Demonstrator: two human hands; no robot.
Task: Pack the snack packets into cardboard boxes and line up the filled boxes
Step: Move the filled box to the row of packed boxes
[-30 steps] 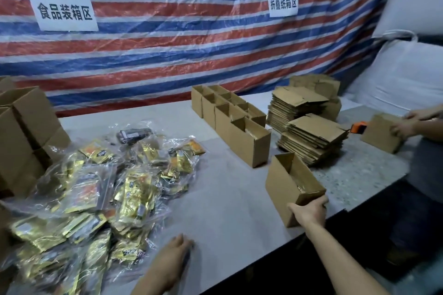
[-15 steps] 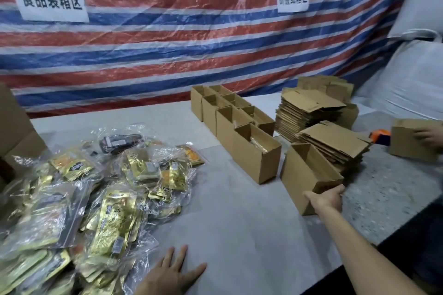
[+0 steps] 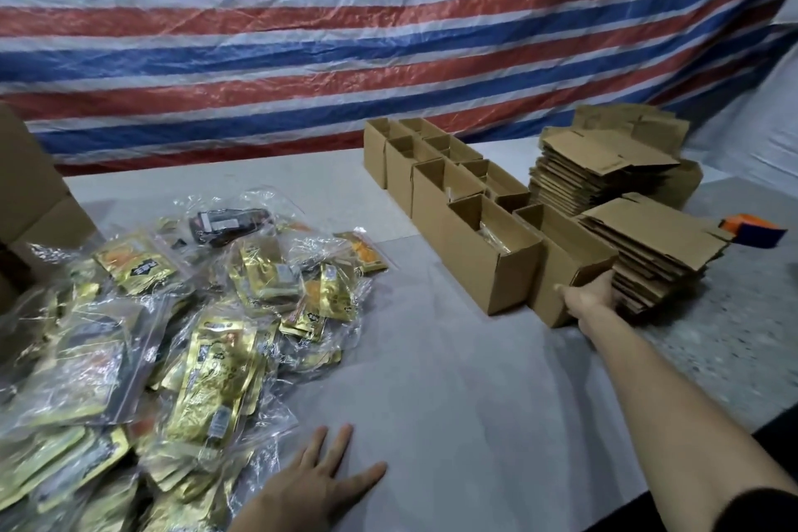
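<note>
The right hand (image 3: 591, 296) grips the near end of an open cardboard box (image 3: 565, 255) standing on the bench (image 3: 432, 380). This box sits close against a neighbouring box (image 3: 492, 259) on its left, and a stack of flattened cardboard (image 3: 656, 255) crowds its right side, so there is little room there. Left of the held box, past its neighbour, a wide bare strip of bench runs to the heap of snack packets (image 3: 172, 315). The left hand (image 3: 315, 488) lies flat at the near end of that strip, fingers spread, holding nothing. Counting the held box, eight open boxes stand in two rows of four. Behind it to the right is a second flat stack (image 3: 596, 173), with more cardboard beyond that I cannot count. The packets are too many and too jumbled to count.
</note>
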